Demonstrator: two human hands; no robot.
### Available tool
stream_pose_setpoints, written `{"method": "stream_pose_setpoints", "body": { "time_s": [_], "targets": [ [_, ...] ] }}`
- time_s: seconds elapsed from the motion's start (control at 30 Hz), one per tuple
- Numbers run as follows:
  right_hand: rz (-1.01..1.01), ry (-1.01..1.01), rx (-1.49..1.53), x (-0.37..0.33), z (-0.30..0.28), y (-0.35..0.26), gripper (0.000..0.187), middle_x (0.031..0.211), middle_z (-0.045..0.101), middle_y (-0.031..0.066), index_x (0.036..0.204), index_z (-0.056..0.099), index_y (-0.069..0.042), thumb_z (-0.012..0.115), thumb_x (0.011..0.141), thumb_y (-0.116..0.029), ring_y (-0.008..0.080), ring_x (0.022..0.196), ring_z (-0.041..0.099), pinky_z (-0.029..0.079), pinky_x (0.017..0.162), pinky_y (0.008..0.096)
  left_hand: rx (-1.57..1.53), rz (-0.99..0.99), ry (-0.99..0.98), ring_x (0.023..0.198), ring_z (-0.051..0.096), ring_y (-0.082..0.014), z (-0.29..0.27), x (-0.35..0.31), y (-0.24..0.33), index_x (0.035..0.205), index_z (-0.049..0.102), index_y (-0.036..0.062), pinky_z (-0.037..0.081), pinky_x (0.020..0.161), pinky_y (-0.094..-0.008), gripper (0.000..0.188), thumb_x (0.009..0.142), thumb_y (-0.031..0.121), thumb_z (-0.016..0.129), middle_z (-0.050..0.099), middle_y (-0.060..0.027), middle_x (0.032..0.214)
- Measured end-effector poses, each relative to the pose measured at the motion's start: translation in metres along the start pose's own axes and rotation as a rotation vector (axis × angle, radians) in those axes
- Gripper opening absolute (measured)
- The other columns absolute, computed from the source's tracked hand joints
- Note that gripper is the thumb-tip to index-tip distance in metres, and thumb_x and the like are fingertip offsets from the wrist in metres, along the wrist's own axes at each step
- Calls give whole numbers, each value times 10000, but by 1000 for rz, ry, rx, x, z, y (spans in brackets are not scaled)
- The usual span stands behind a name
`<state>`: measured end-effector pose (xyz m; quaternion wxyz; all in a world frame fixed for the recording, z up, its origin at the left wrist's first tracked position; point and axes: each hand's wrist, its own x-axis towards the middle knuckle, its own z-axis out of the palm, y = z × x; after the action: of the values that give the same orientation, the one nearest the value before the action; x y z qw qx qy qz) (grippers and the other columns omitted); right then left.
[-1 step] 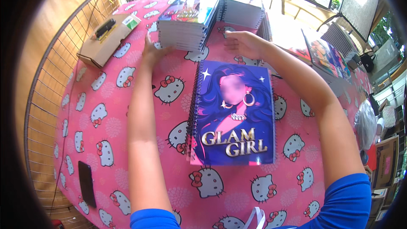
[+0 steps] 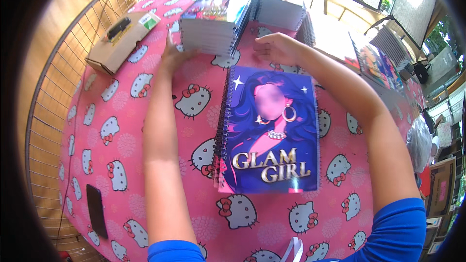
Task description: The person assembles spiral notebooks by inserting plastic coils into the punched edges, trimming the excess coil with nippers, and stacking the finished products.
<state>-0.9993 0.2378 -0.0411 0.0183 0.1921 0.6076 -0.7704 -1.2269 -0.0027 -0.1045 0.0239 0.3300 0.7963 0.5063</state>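
Observation:
A stack of spiral-bound notebooks (image 2: 206, 35) with colourful covers stands at the far middle of the table. At its near left corner is my left hand (image 2: 175, 57), thumb and fingers spread around the edge; whether it touches the stack I cannot tell. My right hand (image 2: 277, 49) hovers to the right of that stack, fingers loosely curved and apart, with nothing in it. Between my forearms lies a spiral notebook (image 2: 269, 131) with a purple-blue cover showing a long-haired figure, its black coil on the left. More notebooks appear to lie beneath it.
A second notebook stack (image 2: 279, 12) stands behind the first, and more notebooks (image 2: 376, 63) lie at the far right. A cardboard box (image 2: 116, 43) carries a dark object at the far left. A black phone (image 2: 96, 211) rests near left on the pink patterned tablecloth (image 2: 194, 131).
The whole view has shifted slightly. Both hands keep nearly the same places by the notebook stack.

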Motion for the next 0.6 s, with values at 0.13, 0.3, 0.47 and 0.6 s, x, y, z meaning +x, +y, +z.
{"method": "stream_pose_setpoints", "body": {
  "time_s": [0.13,0.3,0.47,0.6],
  "targets": [
    [-115,-100,54,47,16,23,226,957,611,182,976,595,90,585,750,89,257,836,621,516,804,341,-184,5,-181,1081,599,-234,-7,-9,21,1259,498,-30,466,943,-348,859,568,292,894,618,-163,1184],
    [-84,-290,-90,65,36,17,268,1050,600,164,1003,586,124,539,741,106,215,934,591,481,855,296,-32,-72,-38,971,646,-205,-12,-11,3,1134,606,-32,506,866,-324,677,585,255,878,678,-135,1055],
    [-32,-373,-282,38,43,2,605,1418,403,182,1377,356,86,491,787,91,225,1296,423,350,1083,330,-261,-61,-115,1039,620,-209,-23,-16,14,1215,526,-59,502,884,-322,810,562,245,897,646,-164,1121],
    [-25,-303,-108,6,24,7,616,1311,506,161,1404,329,43,611,873,-91,234,1196,511,432,983,352,-146,-7,135,1197,506,-284,-20,-18,-10,1378,269,-71,459,962,-352,1102,557,283,913,436,-227,1358]
  ]
}}
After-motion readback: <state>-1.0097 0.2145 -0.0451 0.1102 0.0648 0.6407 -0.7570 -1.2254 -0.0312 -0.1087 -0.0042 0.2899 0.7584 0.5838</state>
